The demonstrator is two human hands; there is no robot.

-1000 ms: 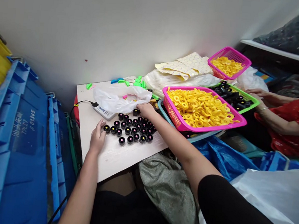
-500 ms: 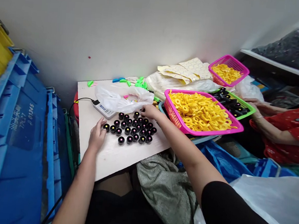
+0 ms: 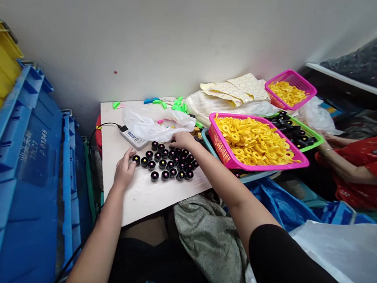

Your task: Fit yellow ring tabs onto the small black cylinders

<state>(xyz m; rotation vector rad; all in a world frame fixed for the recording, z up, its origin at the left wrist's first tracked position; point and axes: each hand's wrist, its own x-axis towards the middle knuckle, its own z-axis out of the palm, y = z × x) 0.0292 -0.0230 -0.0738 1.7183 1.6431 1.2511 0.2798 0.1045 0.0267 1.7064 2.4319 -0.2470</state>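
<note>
Reaching farther left than before, over black caps point(image 3: 154, 176), with the curled right hand point(image 3: 181, 139), grip indiscernible; resting the half-open left hand point(image 3: 126, 168) beside them.

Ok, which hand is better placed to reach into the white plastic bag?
Probably the right hand: it is beside the white plastic bag, while the left hand is farther off, next to a black round piece.
</note>
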